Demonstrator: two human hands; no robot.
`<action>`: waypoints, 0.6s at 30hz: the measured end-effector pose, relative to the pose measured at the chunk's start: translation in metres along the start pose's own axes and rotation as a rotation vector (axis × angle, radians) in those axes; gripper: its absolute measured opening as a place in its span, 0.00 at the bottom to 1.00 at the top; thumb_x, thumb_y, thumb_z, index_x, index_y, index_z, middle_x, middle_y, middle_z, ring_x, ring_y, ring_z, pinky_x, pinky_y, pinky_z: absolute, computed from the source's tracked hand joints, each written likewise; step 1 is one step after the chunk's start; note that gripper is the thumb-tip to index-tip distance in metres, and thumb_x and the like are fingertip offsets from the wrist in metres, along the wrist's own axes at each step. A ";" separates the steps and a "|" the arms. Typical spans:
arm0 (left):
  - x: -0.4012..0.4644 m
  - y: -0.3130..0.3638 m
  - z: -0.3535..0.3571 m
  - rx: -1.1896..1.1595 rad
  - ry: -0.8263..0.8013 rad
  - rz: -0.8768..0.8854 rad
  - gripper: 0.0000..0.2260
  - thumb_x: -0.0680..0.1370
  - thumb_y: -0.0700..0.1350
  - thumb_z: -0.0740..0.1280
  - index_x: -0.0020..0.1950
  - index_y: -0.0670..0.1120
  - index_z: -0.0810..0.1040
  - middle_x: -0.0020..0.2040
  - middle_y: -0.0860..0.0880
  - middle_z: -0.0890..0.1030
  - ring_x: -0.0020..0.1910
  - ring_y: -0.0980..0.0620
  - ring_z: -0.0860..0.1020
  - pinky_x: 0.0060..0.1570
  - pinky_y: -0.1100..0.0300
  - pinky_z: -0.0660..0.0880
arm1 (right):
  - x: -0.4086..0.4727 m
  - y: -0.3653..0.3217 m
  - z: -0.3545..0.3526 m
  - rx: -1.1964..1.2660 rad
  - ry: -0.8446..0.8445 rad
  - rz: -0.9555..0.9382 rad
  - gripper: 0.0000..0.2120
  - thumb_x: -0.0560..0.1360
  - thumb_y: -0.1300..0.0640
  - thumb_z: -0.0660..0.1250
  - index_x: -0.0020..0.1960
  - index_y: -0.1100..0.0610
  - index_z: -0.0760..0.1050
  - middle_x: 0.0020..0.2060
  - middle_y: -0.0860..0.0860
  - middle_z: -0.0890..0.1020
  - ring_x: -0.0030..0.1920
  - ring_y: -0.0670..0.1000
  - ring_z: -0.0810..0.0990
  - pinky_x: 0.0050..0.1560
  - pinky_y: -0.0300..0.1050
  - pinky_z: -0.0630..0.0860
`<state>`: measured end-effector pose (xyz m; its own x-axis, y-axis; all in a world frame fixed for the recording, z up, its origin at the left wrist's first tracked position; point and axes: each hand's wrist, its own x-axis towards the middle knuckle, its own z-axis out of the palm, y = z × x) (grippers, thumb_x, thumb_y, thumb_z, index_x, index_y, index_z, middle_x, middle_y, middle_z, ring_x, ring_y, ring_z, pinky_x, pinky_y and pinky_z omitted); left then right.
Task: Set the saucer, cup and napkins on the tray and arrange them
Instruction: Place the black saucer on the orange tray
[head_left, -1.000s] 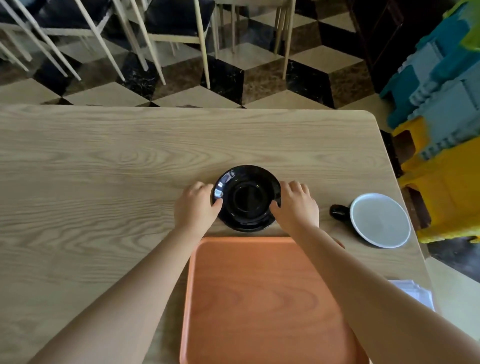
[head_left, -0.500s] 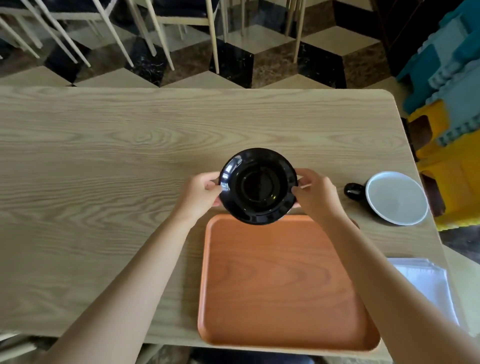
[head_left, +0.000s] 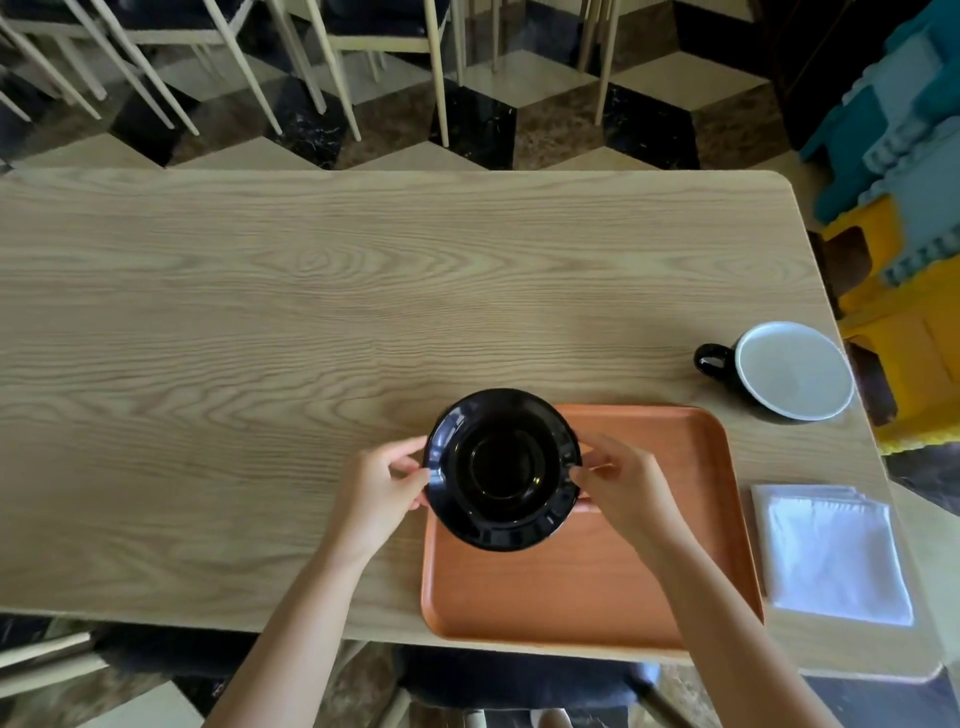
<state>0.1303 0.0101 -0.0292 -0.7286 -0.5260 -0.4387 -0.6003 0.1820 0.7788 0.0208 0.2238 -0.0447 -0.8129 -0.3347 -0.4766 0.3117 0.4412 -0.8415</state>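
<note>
A glossy black saucer (head_left: 502, 468) hangs over the far left corner of the orange tray (head_left: 670, 525). My left hand (head_left: 382, 486) pinches its left rim and my right hand (head_left: 621, 491) pinches its right rim. The tray lies at the table's near edge with nothing resting on it. A black cup (head_left: 784, 370) with a white inside stands to the right beyond the tray, its handle pointing left. A stack of white napkins (head_left: 831, 553) lies flat just right of the tray.
The light wooden table (head_left: 260, 338) stretches far to the left. Chair legs (head_left: 332, 67) stand beyond its far edge. Blue and yellow plastic stools (head_left: 914, 223) crowd the right side. A dark chair seat (head_left: 519, 680) sits under the near edge.
Both hands gripped the saucer on the table beyond the tray, lifted it and carried it toward me over the tray's far left corner. The view has also pulled back.
</note>
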 end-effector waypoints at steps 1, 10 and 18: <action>-0.001 0.000 0.000 0.013 -0.004 -0.001 0.18 0.72 0.33 0.67 0.60 0.46 0.77 0.34 0.52 0.81 0.27 0.54 0.80 0.31 0.63 0.79 | 0.001 0.001 0.001 -0.008 -0.005 0.010 0.21 0.71 0.72 0.64 0.60 0.56 0.77 0.41 0.61 0.80 0.38 0.58 0.83 0.40 0.51 0.83; 0.001 0.002 0.001 0.091 0.008 -0.024 0.18 0.72 0.35 0.67 0.62 0.44 0.76 0.36 0.50 0.82 0.29 0.51 0.81 0.38 0.55 0.79 | 0.002 0.006 0.007 0.015 -0.003 0.016 0.20 0.71 0.72 0.63 0.55 0.53 0.79 0.35 0.51 0.80 0.36 0.53 0.83 0.39 0.50 0.83; 0.000 0.008 0.005 0.311 0.059 0.019 0.17 0.71 0.38 0.66 0.59 0.48 0.78 0.31 0.51 0.83 0.33 0.57 0.81 0.39 0.63 0.73 | 0.001 0.004 0.006 -0.017 -0.004 0.002 0.21 0.71 0.72 0.62 0.53 0.49 0.79 0.38 0.51 0.83 0.37 0.53 0.84 0.39 0.50 0.83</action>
<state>0.1240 0.0161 -0.0253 -0.7257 -0.5657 -0.3917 -0.6656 0.4329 0.6079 0.0247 0.2200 -0.0501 -0.8105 -0.3370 -0.4790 0.3048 0.4556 -0.8364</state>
